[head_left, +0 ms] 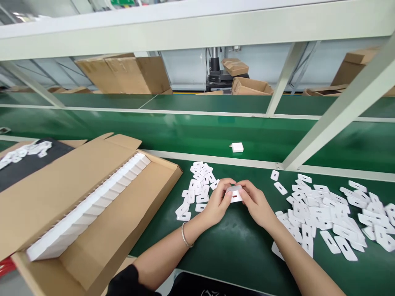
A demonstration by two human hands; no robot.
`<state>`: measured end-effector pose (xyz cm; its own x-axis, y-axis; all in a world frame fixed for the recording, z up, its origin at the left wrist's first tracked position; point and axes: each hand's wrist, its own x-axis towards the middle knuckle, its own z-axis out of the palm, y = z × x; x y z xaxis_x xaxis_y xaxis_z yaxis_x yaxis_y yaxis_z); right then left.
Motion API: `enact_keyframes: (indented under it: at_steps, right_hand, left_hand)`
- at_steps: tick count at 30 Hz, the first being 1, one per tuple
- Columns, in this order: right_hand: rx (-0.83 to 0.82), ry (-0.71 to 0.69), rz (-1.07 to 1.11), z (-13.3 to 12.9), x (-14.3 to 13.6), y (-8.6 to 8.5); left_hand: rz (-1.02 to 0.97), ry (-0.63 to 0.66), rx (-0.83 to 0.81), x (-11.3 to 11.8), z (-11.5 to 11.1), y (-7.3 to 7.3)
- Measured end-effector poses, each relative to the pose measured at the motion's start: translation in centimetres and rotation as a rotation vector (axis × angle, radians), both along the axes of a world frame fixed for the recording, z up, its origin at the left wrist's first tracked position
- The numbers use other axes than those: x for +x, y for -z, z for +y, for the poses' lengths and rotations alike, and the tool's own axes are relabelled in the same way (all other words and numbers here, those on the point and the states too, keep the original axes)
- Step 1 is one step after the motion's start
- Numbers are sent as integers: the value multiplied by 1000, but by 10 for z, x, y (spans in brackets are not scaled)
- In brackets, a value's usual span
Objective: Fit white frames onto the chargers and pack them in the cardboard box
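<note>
Both hands meet over the green table, holding one small white part (236,195) with a dark red slot between them. My left hand (217,200) grips its left side, thumb on the near face. On the other side, my right hand (254,201) pinches the same part with thumb and fingers. A pile of small white slotted plates (199,185) lies just left of my hands. Many more white plates (324,209) are spread out to the right, partly behind my right forearm.
An open cardboard box (160,197) with a row of white pieces (92,205) stands at the left. Beyond the hands, a white charger (237,147) rests on the green conveyor surface (185,131). A slanting white post (336,102) rises at the right.
</note>
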<state>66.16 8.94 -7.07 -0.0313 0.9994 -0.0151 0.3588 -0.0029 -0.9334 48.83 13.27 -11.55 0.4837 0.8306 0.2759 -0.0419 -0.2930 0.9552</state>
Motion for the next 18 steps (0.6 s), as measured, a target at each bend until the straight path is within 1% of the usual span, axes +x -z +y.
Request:
enact_keyframes:
  at_steps: [3, 6, 8, 11, 14, 18]
  right_hand:
    - [-42, 0, 21, 2, 2, 2]
    - [-12, 13, -7, 3, 4, 4]
    - [27, 28, -13, 2, 3, 6]
    - [80, 38, 7, 0, 2, 7]
    - [118, 9, 31, 0, 2, 6]
    - [129, -19, 21, 0, 3, 4]
  left_hand:
    - [-6, 3, -46, 1, 2, 2]
    - [-11, 37, -66, 1, 2, 2]
    - [-24, 59, -51, 1, 1, 2]
    - [-56, 60, -13, 0, 1, 3]
    - [-84, 48, 17, 0, 1, 4]
    - [-80, 41, 24, 1, 0, 2]
